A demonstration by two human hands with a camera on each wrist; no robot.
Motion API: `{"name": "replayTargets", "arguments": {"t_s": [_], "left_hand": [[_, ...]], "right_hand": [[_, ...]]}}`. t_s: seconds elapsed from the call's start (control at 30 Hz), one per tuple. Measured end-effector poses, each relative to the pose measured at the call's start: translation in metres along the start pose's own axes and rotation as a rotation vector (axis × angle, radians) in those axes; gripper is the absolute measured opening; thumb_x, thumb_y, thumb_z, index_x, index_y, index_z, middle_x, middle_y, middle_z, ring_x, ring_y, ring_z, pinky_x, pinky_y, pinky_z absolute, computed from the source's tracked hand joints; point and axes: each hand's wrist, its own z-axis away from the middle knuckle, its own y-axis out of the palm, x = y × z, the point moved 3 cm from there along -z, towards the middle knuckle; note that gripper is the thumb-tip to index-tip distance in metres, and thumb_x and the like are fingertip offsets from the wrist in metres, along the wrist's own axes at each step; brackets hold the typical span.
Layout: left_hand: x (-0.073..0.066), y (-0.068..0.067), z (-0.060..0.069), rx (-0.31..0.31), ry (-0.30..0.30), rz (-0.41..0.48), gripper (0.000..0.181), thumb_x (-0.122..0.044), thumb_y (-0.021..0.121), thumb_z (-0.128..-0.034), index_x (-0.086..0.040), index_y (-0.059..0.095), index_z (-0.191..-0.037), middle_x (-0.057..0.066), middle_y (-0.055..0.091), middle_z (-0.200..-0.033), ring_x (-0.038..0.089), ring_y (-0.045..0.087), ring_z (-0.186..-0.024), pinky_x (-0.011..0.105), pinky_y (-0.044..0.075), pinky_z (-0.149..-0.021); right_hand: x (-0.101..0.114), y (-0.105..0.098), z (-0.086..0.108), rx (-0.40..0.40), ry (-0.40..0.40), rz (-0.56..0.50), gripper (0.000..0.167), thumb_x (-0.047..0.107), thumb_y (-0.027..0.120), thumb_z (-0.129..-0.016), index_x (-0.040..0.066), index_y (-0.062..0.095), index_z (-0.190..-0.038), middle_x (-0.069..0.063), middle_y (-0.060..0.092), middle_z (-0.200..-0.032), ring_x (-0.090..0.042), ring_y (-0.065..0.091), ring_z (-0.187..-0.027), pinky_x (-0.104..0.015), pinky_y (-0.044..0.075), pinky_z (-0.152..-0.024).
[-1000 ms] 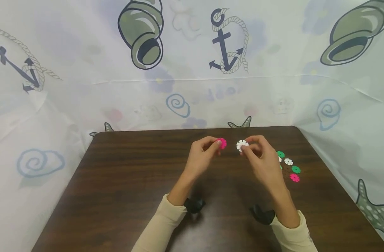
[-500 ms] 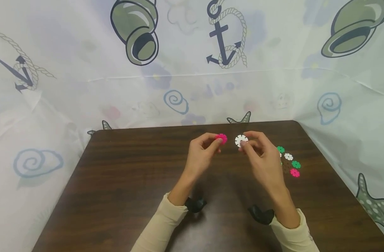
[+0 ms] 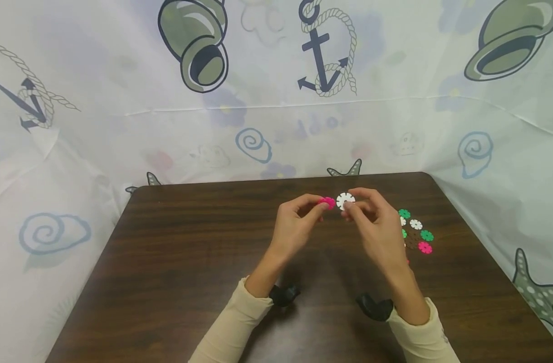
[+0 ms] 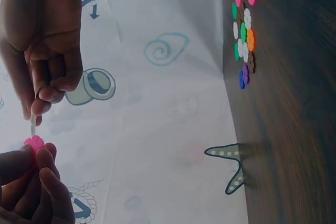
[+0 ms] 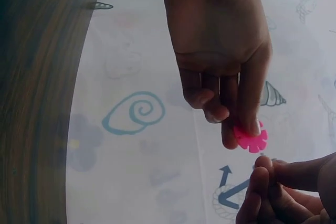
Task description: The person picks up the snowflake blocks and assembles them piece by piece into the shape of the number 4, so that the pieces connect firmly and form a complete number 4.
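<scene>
Above the far part of the table, my left hand point(image 3: 294, 224) pinches a pink notched disc point(image 3: 329, 202) between thumb and fingertips. Facing it, my right hand point(image 3: 378, 227) holds a white notched disc point(image 3: 343, 200) the same way. In the left wrist view the white disc point(image 4: 33, 125) shows edge-on, right by the rim of the pink disc point(image 4: 34, 142). The two rims lie very close; whether they touch I cannot tell. The right wrist view shows the notches of the pink disc point(image 5: 252, 140) plainly, while fingers mostly hide the white one.
Several loose discs in pink, white, green, orange, brown, blue and purple point(image 4: 244, 45) lie on the dark wooden table point(image 3: 190, 252), to the right of my right hand. Behind the table's far edge hangs a white cloth point(image 3: 276, 85) printed with shells and anchors.
My left hand has moved right with the pink disc, and my right hand slightly left with the white one, narrowing the gap. The pink disc looks turned more edge-on. The head view has tilted slightly.
</scene>
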Motion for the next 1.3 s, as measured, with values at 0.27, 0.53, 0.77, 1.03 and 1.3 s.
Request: {"name": "replayTargets", "arguments": {"t_s": [0.27, 0.53, 0.77, 1.03, 1.3], "left_hand": [[0.002, -0.001, 0.001, 0.018, 0.047, -0.106, 0.016, -0.017, 0.075, -0.0952, -0.003, 0.079, -0.102, 0.011, 0.074, -0.081, 0.02, 0.065, -0.069, 0.023, 0.056, -0.064], [0.001, -0.001, 0.001, 0.014, 0.122, -0.247, 0.014, -0.015, 0.075, -0.0943, -0.002, 0.079, -0.1, 0.01, 0.076, -0.084, 0.01, 0.061, -0.068, 0.019, 0.051, -0.063], [0.004, 0.003, 0.002, -0.015, 0.151, -0.323, 0.012, -0.012, 0.076, -0.0935, -0.001, 0.078, -0.098, 0.009, 0.074, -0.081, 0.012, 0.056, -0.065, 0.017, 0.046, -0.06], [0.01, 0.01, 0.003, -0.007, 0.179, -0.349, 0.011, -0.011, 0.074, -0.0942, 0.0, 0.078, -0.095, 0.01, 0.074, -0.078, 0.011, 0.055, -0.063, 0.018, 0.046, -0.06], [0.011, 0.011, 0.003, -0.044, 0.165, -0.282, 0.01, -0.01, 0.074, -0.0949, 0.0, 0.078, -0.097, 0.013, 0.071, -0.073, 0.011, 0.058, -0.061, 0.017, 0.046, -0.057]], "right_hand": [[-0.007, 0.004, -0.002, 0.052, 0.048, 0.035, 0.027, 0.021, 0.069, -0.1, 0.008, 0.068, -0.123, -0.013, 0.079, -0.09, -0.015, 0.074, -0.08, -0.015, 0.056, -0.074], [-0.015, 0.008, -0.004, 0.112, 0.108, -0.004, 0.027, 0.017, 0.069, -0.1, 0.002, 0.068, -0.121, -0.019, 0.078, -0.092, -0.008, 0.073, -0.077, -0.015, 0.058, -0.077], [-0.017, 0.012, -0.004, 0.13, 0.183, -0.008, 0.028, 0.017, 0.069, -0.1, -0.002, 0.067, -0.12, -0.019, 0.078, -0.093, -0.004, 0.071, -0.076, -0.018, 0.06, -0.076], [-0.024, 0.012, -0.003, 0.186, 0.304, -0.068, 0.031, 0.019, 0.069, -0.1, -0.004, 0.066, -0.121, -0.009, 0.079, -0.09, -0.006, 0.072, -0.076, -0.018, 0.059, -0.077], [-0.03, 0.014, -0.006, 0.201, 0.373, -0.247, 0.033, 0.015, 0.066, -0.101, -0.008, 0.061, -0.125, 0.009, 0.075, -0.081, -0.006, 0.071, -0.077, -0.022, 0.061, -0.082]]}}
